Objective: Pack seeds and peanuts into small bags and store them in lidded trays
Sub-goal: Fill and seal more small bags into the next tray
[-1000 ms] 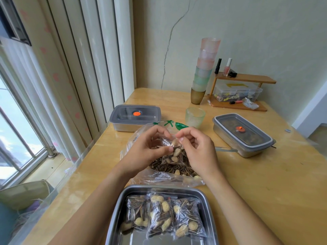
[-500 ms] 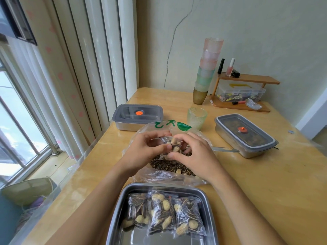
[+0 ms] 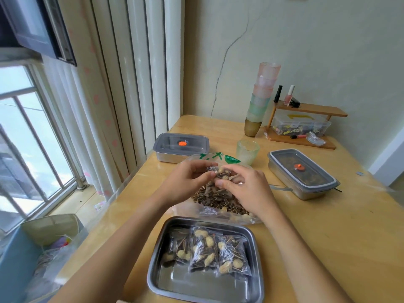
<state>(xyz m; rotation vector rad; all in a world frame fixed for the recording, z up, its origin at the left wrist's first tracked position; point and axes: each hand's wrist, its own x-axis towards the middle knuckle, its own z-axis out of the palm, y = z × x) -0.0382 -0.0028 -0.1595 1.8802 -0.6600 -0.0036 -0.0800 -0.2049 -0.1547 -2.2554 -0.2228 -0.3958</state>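
The left hand [image 3: 185, 182] and right hand [image 3: 248, 188] share a pinching grip on the small bag [image 3: 219, 176] (peanuts [image 3: 221, 170] visible inside).

small bag [image 3: 220, 175]: mostly hidden | open tray [image 3: 152, 265]: near rim partly cut off | shelf box [image 3: 301, 125]: contents too small

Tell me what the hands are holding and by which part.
The left hand and right hand together pinch one small bag of seeds and peanuts by its opposite sides, near the top.

a home, curtained window [image 3: 72, 119], nail polish [image 3: 289, 96] on wooden shelf [image 3: 317, 110]
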